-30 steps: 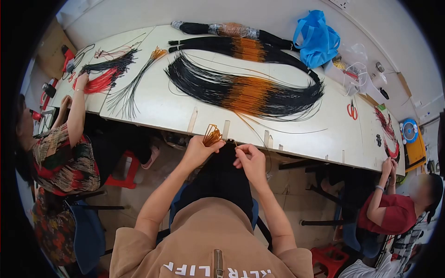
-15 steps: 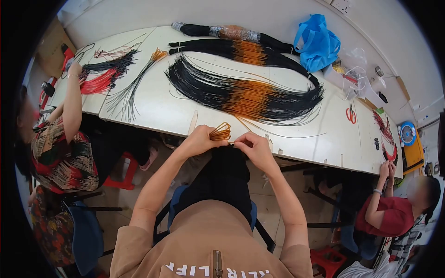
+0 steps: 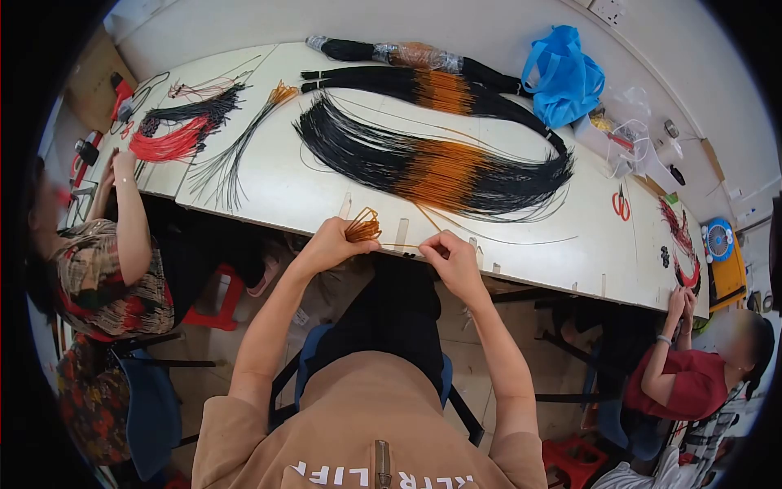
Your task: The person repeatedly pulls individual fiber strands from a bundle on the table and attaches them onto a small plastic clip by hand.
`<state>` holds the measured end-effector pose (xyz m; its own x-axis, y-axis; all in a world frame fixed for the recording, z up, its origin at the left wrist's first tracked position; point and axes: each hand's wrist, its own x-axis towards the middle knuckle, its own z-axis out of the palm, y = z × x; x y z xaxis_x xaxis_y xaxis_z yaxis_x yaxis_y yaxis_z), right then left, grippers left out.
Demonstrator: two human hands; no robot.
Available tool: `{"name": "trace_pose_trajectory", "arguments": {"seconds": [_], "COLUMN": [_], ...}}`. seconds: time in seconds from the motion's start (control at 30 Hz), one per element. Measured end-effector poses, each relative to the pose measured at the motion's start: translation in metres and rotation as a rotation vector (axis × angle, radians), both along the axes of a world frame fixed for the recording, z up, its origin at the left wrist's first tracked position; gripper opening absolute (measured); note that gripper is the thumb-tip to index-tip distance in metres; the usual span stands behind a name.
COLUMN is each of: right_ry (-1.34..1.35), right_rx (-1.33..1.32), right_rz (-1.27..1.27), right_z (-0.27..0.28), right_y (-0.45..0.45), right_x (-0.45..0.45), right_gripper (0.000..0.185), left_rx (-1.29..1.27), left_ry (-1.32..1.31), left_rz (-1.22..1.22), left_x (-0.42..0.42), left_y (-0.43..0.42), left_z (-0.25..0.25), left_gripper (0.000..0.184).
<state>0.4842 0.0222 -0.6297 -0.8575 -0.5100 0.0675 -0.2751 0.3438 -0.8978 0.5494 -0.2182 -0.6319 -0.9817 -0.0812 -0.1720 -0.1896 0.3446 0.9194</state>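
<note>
At the table's front edge my left hand [image 3: 330, 246] is closed on a bundle of looped orange cords [image 3: 364, 226]. A thin orange cord [image 3: 399, 245] runs from it across to my right hand [image 3: 450, 259], whose thumb and forefinger pinch its other end. Beyond my hands lies a wide spread of black cords with an orange middle [image 3: 440, 173]. Two loose cords trail from that spread toward the right. To the left rests a thinner bunch with an orange looped tip [image 3: 282, 94] and dark ends.
Behind are tied black-orange bundles [image 3: 444, 91], one partly plastic-wrapped, and a blue bag [image 3: 564, 77]. Red scissors [image 3: 621, 204] lie at right. Co-workers sit on both sides, the left one near red and black cords [image 3: 173, 140]. Small wooden pegs stand along the front edge.
My hands came close together, then moved apart, with the orange cord now stretched between them. The left co-worker's arm has drawn back toward the table's edge.
</note>
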Motion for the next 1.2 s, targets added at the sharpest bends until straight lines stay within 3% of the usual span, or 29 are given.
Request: {"name": "trace_pose_trajectory", "arguments": {"seconds": [0.2, 0.33, 0.5, 1.2], "right_ry": [0.010, 0.070, 0.055, 0.186], "right_rx": [0.005, 0.048, -0.015, 0.051], "right_rz": [0.000, 0.028, 0.064, 0.075], "right_z": [-0.002, 0.001, 0.002, -0.005], "right_y": [0.001, -0.002, -0.002, 0.006], "right_x": [-0.002, 0.002, 0.003, 0.012], "right_gripper": [0.007, 0.006, 0.005, 0.012], "left_rx": [0.014, -0.148, -0.099, -0.227], "left_ry": [0.005, -0.020, 0.156, 0.170], "left_rz": [0.002, -0.009, -0.160, -0.190], "left_x": [-0.001, -0.003, -0.017, -0.010], "left_y": [0.001, 0.015, 0.030, 0.033], "left_z": [0.001, 0.025, 0.004, 0.004], "left_gripper": [0.032, 0.030, 0.028, 0.017]}}
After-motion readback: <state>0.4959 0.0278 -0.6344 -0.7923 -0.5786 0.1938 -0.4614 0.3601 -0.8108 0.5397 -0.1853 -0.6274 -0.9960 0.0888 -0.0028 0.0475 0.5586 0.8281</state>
